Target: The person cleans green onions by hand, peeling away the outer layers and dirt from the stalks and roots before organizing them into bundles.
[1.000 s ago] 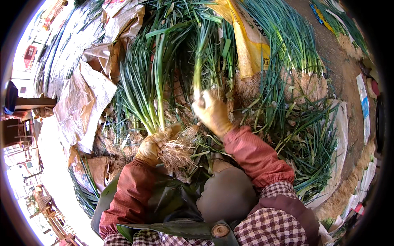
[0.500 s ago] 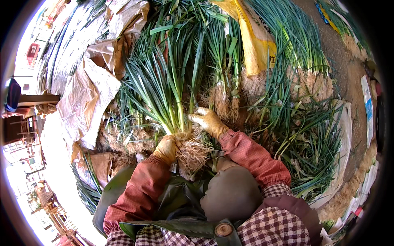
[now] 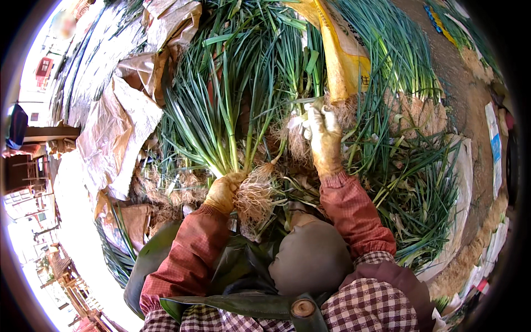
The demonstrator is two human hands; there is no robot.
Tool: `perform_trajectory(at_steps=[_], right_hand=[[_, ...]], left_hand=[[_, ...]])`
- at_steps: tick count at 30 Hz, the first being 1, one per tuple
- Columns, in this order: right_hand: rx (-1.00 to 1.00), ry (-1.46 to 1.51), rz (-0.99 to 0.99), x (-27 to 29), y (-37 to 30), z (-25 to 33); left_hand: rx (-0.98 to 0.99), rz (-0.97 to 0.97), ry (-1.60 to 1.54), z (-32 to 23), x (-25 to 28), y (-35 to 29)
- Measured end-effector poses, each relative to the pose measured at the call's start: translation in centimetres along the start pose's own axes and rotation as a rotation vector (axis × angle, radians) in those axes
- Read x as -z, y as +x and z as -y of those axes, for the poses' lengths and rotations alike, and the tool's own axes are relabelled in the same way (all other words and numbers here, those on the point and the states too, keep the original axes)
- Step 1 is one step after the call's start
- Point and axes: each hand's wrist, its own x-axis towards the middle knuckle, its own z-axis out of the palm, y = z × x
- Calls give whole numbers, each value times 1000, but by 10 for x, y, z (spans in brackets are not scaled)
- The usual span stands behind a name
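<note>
Left hand [image 3: 224,191] is closed round a bundle of green onions [image 3: 207,138] just above the roots — leaves fan away from the person, root tuft [image 3: 254,196] spills out to the right of the fist. Bundle is left of centre, just ahead of the lap; no tie visible on it. Right hand [image 3: 323,133] is up below the yellow sack [image 3: 345,66], fingers curled at a pale stalk [image 3: 298,120]; can't tell if it grips that or only touches it. Progress, my read: partway. Done: one handful gathered, root ends roughly together, bar one stalk angled off to the right; a row of onions [image 3: 406,61] at upper right also lies neatly lined up, roots toward the person. Remaining: more onions [image 3: 301,55] ahead of the hands, plus a messy leaf heap [image 3: 420,205] on the right, next to a pale sheet [image 3: 460,182]. Can't give a count. Writing: yellow sack has dark printed characters, partly folded away; blue-and-white wrapper [image 3: 494,133] at far right and blue-and-yellow packet [image 3: 440,27] up top — too small and warped to read. Crumpled sheet [image 3: 99,133] on the left shows no legible print.
</note>
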Motion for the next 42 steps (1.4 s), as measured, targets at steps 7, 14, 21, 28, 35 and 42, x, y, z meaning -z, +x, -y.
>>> perform_trajectory(at_steps=[7,14,21,28,35,42], right_hand=[[-805,-62,316,-12,-46,-88],[-333,-116,72,7,-42,-63],[-729,-70,-247,81,-79,-43],[-708,-103,360,-6,-30,-65],[-952,816,162,-2,-52,-103],[-473,-1076,1043,6,-76,-122]], left_hand=[[56,31,177,-1,-40,-37],[67,-30,164,8,-27,-10],[84,288,-138,-5,-9,-30],[147,161,-24,11,-40,-49],[8,108,127,16,-25,-37],[200,14,94,12,-51,-46]])
